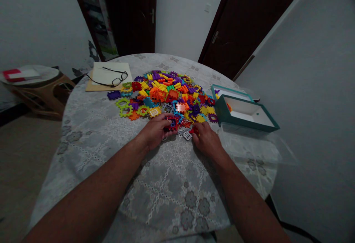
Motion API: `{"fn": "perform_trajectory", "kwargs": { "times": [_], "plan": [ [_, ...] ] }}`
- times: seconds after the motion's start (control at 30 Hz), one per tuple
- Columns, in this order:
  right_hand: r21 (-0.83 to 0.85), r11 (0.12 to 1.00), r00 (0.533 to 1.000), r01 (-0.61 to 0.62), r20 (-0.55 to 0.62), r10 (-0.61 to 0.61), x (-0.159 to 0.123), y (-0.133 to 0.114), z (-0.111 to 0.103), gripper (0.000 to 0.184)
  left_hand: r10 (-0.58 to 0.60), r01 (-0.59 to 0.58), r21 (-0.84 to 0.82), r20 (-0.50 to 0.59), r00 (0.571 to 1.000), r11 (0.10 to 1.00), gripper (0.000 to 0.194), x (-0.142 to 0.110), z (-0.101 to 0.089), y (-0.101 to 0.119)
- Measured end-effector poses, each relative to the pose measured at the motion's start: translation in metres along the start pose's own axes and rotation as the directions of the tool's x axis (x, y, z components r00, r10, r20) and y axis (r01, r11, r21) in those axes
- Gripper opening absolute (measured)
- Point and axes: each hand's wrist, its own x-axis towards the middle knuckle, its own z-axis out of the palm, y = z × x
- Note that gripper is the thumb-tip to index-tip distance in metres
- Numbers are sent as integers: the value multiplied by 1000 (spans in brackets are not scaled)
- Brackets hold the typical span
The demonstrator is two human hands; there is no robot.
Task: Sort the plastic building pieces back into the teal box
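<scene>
My left hand (156, 130) is closed on a red toy building block (173, 123) with a square opening and some blue inside it. Just to the right, at the near edge of a heap of colourful plastic building pieces (158, 93), my right hand (206, 139) has its fingers bent together over a small red piece (194, 130). Its fingertips are partly hidden, so the grip there shows only in part. Between the hands lies a small white window-frame piece (188, 135), flat on the tablecloth. A yellow piece with a white window (155, 112) rests beyond my left hand.
A round table (166, 184) has a grey flowered cloth. Eyeglasses (116, 81) lie on a pale book or board (98, 73) at the left. To the right stand a green open box (249, 115) and a clear plastic cover (255, 143). A stool (36, 87) stands beyond the table's left.
</scene>
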Motion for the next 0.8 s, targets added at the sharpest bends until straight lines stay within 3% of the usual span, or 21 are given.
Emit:
{"fn": "perform_trajectory", "kwargs": {
  "times": [0.23, 0.4, 0.53, 0.8],
  "plan": [
    [24, 999, 999, -49, -21, 49, 1, 3, 7, 38, -3, 3, -7, 44, 999, 1000, 38, 0, -2, -2],
    [120, 992, 982, -46, -179, 67, 1, 5, 11, 37, -13, 11, 26, 75, 997, 1000, 42, 0, -2, -3],
    [287, 954, 943, 88, -334, 13, 1, 4, 8, 39, -42, 39, 46, 74, 996, 998, 45, -2, -1, -2],
    [350, 860, 903, 370, -352, -245, -7, -17, -2, 40, -67, 64, 23, 104, 992, 998, 49, -2, 0, -7]
  ]
}}
